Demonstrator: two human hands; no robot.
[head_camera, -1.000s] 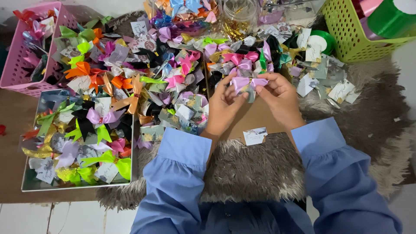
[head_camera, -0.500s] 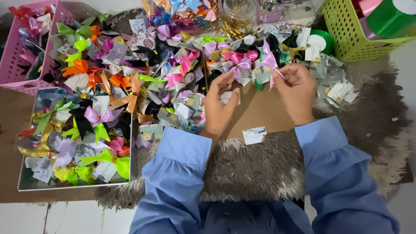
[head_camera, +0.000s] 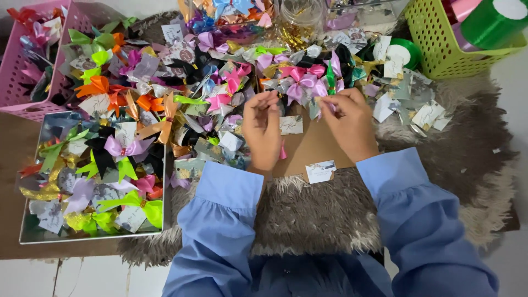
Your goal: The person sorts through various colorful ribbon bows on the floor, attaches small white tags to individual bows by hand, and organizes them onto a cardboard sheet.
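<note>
Both hands work mid-scene: left hand [head_camera: 263, 129] fingers curled beside a small card [head_camera: 291, 125], right hand [head_camera: 348, 122] pinching a lilac bow [head_camera: 306, 85]; near-left tray [head_camera: 33, 237] holds bows, far-right green basket [head_camera: 434, 41] ribbon spools

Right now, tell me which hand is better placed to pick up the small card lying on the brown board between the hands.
Left. The left hand has its fingertips right beside the small card, while the right hand is pinching something by the pink bow.
</note>
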